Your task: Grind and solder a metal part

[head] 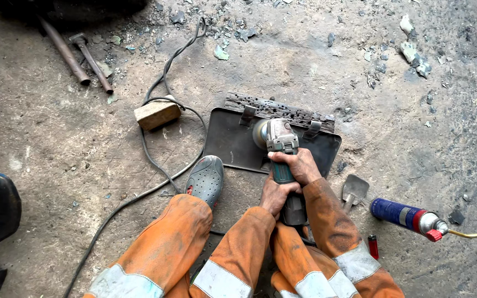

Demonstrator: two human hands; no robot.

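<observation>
A teal and grey angle grinder (280, 144) lies over a dark metal panel (233, 142) on the ground, its disc at the panel's upper part near two hinges. My right hand (300, 165) grips the grinder's body from the right. My left hand (275, 195) holds the grinder's rear end, just below the right hand. Both arms are in orange sleeves with grey reflective bands. My left foot in a grey perforated shoe (206, 179) rests at the panel's lower left corner.
A black power cord (155, 160) loops left past a wooden block (157, 114). Two metal bars (78, 54) lie at the upper left. A small scraper (354, 191), a red lighter (373, 246) and a blue gas torch (409, 217) lie to the right. Debris litters the concrete.
</observation>
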